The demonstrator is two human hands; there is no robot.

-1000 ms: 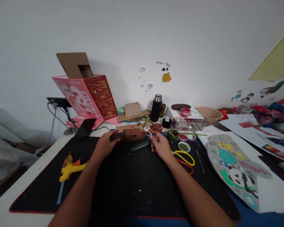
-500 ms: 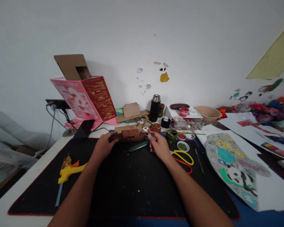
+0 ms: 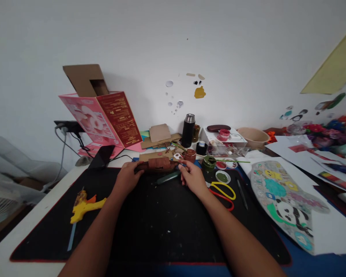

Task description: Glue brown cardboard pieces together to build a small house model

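- Head view, central object: a brown model boat [image 3: 159,165] lies at the far edge of the black mat [image 3: 161,238], its long axis running left to right, crosswise to the forearms. Whether its underside rests on the mat or is slightly raised cannot be told.
- Head view, left hand [image 3: 128,177]: closed around the boat's left end, thumb on the near side and the other fingers over the far side.
- Head view, right hand [image 3: 192,177]: thumb and index finger nearly together at the pointed right tip; whether they pinch the tip or a small piece there cannot be told. The boat extends leftward from these fingers; each hand is nearest its own end.
- Head view, surroundings: a dark green tool [image 3: 167,177] lies just in front of the hull; scissors [image 3: 219,183] lie beside the right wrist; a yellow glue gun [image 3: 85,209] lies left of the left forearm.
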